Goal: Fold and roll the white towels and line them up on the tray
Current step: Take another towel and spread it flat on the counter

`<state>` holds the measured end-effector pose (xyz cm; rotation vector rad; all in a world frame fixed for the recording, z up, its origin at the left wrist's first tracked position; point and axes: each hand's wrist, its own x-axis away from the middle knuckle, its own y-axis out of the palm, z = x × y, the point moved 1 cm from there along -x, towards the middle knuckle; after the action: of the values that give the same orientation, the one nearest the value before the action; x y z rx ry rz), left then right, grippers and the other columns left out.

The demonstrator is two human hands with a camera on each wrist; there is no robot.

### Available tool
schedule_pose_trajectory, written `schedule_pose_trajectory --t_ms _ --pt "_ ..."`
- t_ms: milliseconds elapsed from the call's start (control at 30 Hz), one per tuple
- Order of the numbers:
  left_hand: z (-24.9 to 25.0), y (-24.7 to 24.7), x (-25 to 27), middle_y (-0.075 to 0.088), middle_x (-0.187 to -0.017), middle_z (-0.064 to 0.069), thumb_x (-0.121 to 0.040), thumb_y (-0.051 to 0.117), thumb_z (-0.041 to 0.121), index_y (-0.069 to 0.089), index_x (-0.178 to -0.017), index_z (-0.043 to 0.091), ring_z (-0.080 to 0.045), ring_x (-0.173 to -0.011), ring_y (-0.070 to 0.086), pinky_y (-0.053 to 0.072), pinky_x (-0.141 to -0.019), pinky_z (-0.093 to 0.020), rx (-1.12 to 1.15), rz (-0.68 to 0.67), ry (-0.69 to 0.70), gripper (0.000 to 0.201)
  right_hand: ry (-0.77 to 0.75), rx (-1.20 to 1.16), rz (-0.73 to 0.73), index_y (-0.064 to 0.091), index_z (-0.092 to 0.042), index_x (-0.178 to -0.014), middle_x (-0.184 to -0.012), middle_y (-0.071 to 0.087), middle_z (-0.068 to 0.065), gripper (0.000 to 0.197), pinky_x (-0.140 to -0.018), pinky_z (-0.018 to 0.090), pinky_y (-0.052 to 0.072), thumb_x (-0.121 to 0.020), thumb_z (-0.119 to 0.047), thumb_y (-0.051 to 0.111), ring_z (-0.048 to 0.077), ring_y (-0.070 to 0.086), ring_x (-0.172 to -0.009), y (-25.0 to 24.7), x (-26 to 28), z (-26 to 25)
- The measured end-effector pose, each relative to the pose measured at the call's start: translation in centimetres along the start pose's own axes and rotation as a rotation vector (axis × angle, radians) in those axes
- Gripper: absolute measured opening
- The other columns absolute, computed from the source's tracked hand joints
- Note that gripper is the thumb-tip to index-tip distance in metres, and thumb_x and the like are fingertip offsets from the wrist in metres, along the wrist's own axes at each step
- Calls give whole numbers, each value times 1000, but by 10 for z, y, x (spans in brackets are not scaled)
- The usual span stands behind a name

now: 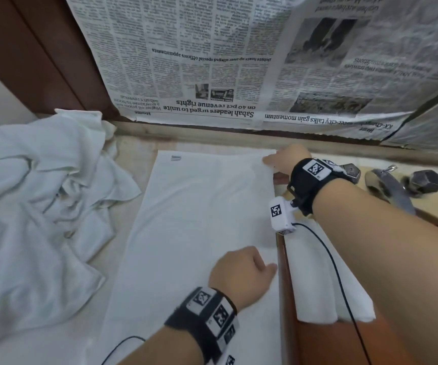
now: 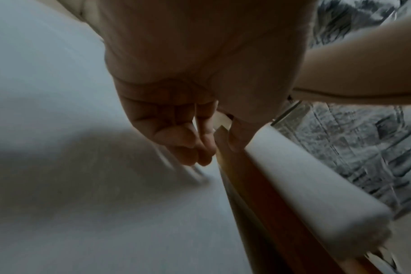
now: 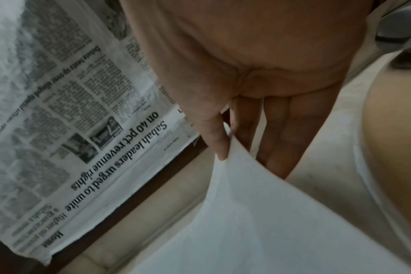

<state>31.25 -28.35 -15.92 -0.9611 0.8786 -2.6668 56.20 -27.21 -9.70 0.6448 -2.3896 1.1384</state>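
Note:
A white towel [image 1: 199,219] lies spread flat on the counter. My right hand [image 1: 281,158] pinches its far right corner between thumb [image 3: 218,140] and fingers [image 3: 277,139], and that corner [image 3: 246,185] is lifted off the surface. My left hand [image 1: 244,270] sits at the middle of the towel's right edge, with its curled fingers [image 2: 188,148] gripping the cloth there. Right beside it stands the wooden tray [image 1: 318,343], carrying one rolled white towel [image 1: 318,280], which also shows in the left wrist view [image 2: 305,176].
A heap of crumpled white towels [image 1: 33,206] fills the counter on the left. Newspaper [image 1: 212,61] covers the wall behind. A metal tap [image 1: 391,185] with dark knobs [image 1: 426,180] stands at the far right, beyond the tray.

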Motion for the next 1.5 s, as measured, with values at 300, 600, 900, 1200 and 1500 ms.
schedule_pose_trajectory --t_ms 300,600,900,1200,1500 --pt "7 32 6 57 -93 10 -95 51 54 59 -100 27 -16 -91 60 46 -76 -31 -70 65 56 28 -35 -311 -77 54 -11 -78 -88 74 16 21 -62 44 63 -91 -2 68 30 76 -67 -13 16 -9" --pt "4 5 34 65 -78 0 -93 52 42 49 -85 24 -19 -74 64 58 -85 -49 473 -181 14 20 -104 -60 43 70 5 -90 -73 75 16 13 -73 47 64 -88 -8 72 29 76 -69 -15 20 -20" --pt "-61 -73 92 44 -57 9 -102 52 24 42 -79 20 -12 -55 45 43 -61 -31 780 302 -106 26 -286 -22 -35 69 5 -91 -72 74 20 20 -59 49 63 -90 -14 66 32 75 -63 87 35 -100" --pt "-132 -78 72 50 -53 11 -104 50 37 49 -91 20 -5 -48 46 39 -57 -28 686 581 -257 22 -383 204 5 71 -5 -87 -80 75 11 36 -64 29 55 -94 -38 60 29 72 -75 194 7 -113" --pt "-149 -62 85 49 -58 20 -93 70 38 55 -80 25 -2 -54 47 40 -61 -15 624 486 -267 24 -738 900 42 53 -14 -132 -139 38 10 35 -89 40 48 -104 -28 37 31 40 -122 227 6 -79"
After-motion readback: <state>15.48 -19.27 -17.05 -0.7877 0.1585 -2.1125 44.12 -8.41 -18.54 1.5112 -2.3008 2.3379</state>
